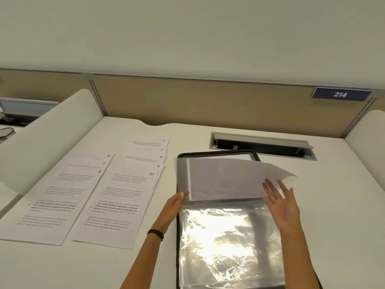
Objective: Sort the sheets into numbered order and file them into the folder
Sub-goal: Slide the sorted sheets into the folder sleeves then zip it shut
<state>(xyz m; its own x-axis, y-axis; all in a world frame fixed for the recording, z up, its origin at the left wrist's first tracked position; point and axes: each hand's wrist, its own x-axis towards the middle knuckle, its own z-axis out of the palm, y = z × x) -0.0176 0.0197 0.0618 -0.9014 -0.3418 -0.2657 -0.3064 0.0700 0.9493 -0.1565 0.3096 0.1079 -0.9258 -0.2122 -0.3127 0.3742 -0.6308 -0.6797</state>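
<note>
A white table (333, 205) runs up to a beige partition (208, 97), with a blue sign (340, 94) reading 214 at 2 o'clock and a cable slot (262, 146) at 1 o'clock. The black folder (218, 152) lies open from centre to 6 o'clock, its long axis running from 6 to 12, with a shiny plastic sleeve (218, 247) on its near half. A blank-looking sheet (229, 176) arches over the far half, its free corner raised toward 3 o'clock.

The right hand (281, 205) is palm up, its grip spread wide, fingertips at the sheet's near edge. The left hand (175, 203) reaches to the sheet's left edge; whether its grip pinches anything cannot be told.

At 9 o'clock lie two fanned stacks, lengthwise near to far: sheets 3 to 5 (58, 201) and sheets 6 to 10 (118, 201).
</note>
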